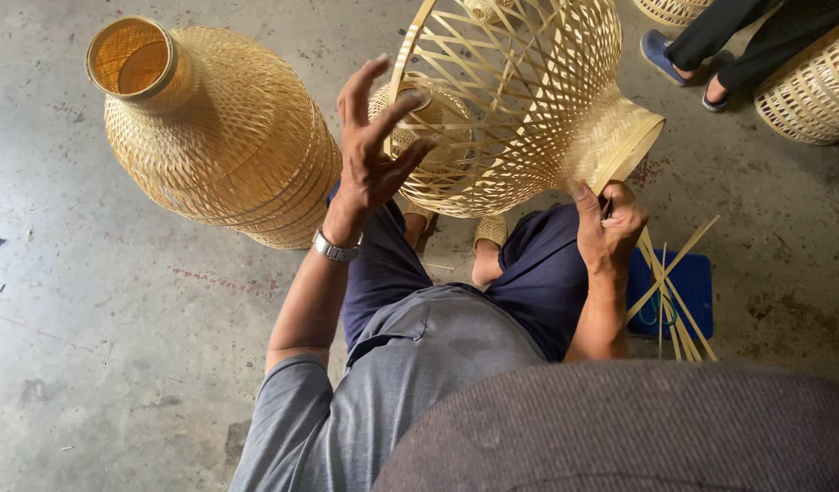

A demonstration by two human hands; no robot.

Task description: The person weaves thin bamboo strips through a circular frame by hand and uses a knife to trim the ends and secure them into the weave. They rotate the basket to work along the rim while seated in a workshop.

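Head view: woven bamboo basket (519,100) rests tilted over the seated person's knees. Left hand (374,150) is at its open weave, fingers spread apart. Right hand (611,223) is clamped on its narrow rim. Another finished basket (210,128) lies left of it on the floor (118,319).

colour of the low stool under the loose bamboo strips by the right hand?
Blue stool, seen in the head view, beside the right hand.
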